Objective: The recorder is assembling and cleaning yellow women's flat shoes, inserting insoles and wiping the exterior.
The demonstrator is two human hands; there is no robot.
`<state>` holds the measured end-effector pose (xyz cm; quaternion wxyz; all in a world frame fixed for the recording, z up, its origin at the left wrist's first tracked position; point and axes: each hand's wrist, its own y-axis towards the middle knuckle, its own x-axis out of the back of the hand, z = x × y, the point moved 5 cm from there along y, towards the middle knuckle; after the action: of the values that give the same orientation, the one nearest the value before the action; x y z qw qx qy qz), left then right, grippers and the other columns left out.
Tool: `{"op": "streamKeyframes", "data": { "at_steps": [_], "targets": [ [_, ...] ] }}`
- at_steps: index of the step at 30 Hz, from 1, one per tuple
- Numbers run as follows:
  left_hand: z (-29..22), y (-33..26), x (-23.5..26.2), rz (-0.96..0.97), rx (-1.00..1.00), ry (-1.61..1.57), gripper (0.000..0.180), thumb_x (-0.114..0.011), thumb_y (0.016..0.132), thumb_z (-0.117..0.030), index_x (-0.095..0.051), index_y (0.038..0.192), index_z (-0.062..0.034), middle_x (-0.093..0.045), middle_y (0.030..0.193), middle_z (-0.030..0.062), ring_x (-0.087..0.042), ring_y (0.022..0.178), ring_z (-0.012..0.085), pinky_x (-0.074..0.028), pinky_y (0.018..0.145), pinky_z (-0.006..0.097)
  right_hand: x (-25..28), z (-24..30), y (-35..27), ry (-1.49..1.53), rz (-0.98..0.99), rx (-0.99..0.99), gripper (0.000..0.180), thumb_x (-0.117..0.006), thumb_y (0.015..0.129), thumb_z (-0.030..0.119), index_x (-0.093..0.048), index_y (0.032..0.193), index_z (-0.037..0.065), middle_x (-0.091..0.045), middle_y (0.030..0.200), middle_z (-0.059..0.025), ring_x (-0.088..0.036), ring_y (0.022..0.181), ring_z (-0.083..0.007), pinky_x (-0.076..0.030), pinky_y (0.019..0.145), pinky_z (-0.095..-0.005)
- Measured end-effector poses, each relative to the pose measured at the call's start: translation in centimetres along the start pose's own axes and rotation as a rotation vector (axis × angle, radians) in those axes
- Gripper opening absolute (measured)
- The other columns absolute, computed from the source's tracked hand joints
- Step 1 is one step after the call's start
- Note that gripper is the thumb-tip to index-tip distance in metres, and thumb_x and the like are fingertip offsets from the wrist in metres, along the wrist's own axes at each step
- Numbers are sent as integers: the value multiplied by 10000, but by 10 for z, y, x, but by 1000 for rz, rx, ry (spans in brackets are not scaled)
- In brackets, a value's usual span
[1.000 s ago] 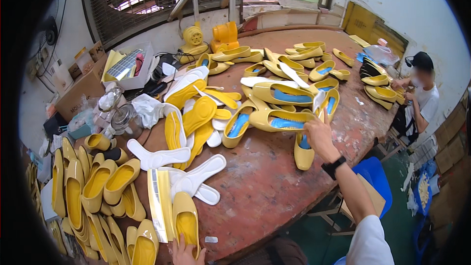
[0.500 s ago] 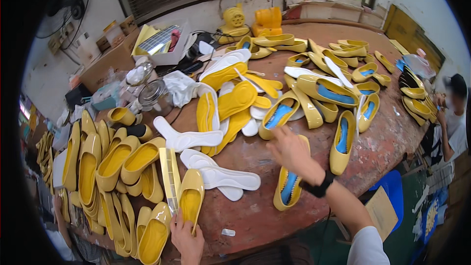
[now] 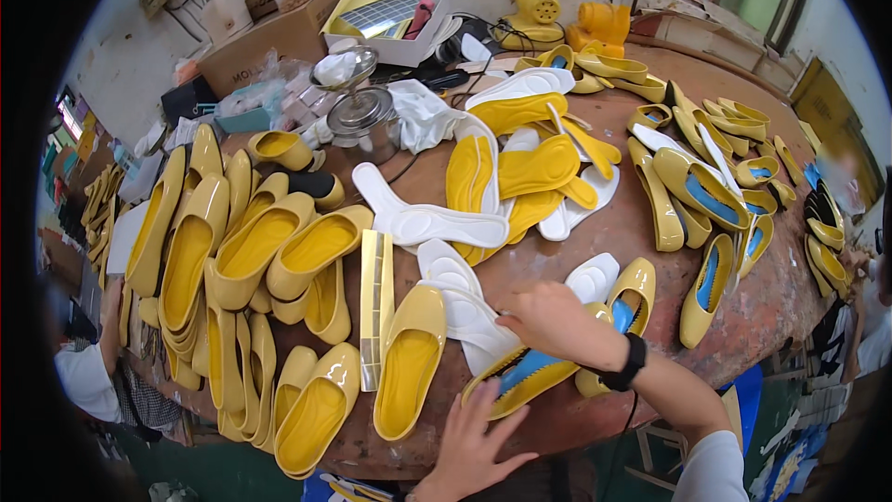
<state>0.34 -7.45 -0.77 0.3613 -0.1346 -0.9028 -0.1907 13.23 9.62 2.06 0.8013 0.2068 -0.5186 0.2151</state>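
A yellow flat shoe (image 3: 541,389) with a blue lining lies tilted between my two hands. My right hand (image 3: 562,321), with a dark wristband, curls over its far side, partly hiding it. My left hand (image 3: 474,446) is open with fingers spread, its fingertips at the shoe's near edge. Just left of it a yellow shoe with a yellow insole (image 3: 409,367) stands on the table beside a shiny gold strip (image 3: 372,307). White insoles (image 3: 455,293) lie beyond my hands. Another blue-lined shoe (image 3: 636,293) sits to the right of my right hand.
Yellow shoes (image 3: 246,246) are piled on the left. Yellow insoles (image 3: 539,167) lie in the middle, and blue-lined shoes (image 3: 701,186) on the right. A metal pot (image 3: 362,121), a white box (image 3: 423,33) and yellow blowers (image 3: 539,14) stand behind. People are at both sides.
My right hand has brought a blue-lined shoe nearer from the middle of the table. My left hand has let go of the yellow-insoled shoe and moved right, fingers spread. The view has shifted left.
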Motion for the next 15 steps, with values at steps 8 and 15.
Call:
{"op": "streamKeyframes", "data": {
  "at_steps": [8, 15],
  "targets": [
    [22, 1, -25, -112, 38, 159, 324, -763, 792, -136, -694, 1107, -105, -413, 1492, 237, -386, 1365, 457, -363, 1089, 527, -69, 17, 2, -209, 133, -98, 551, -851, 702, 295, -556, 1040, -25, -635, 926, -212, -697, 782, -356, -565, 617, -420],
    [24, 4, -26, -237, 95, 132, 149, -718, 771, -30, -606, 865, -2, -446, 1448, 266, -461, 1277, 488, -426, 1043, 528, -71, 34, 2, -311, 145, -45, 285, -776, 689, 109, -643, 923, 14, -705, 838, -130, -727, 762, -270, -583, 631, -349]
  ]
}}
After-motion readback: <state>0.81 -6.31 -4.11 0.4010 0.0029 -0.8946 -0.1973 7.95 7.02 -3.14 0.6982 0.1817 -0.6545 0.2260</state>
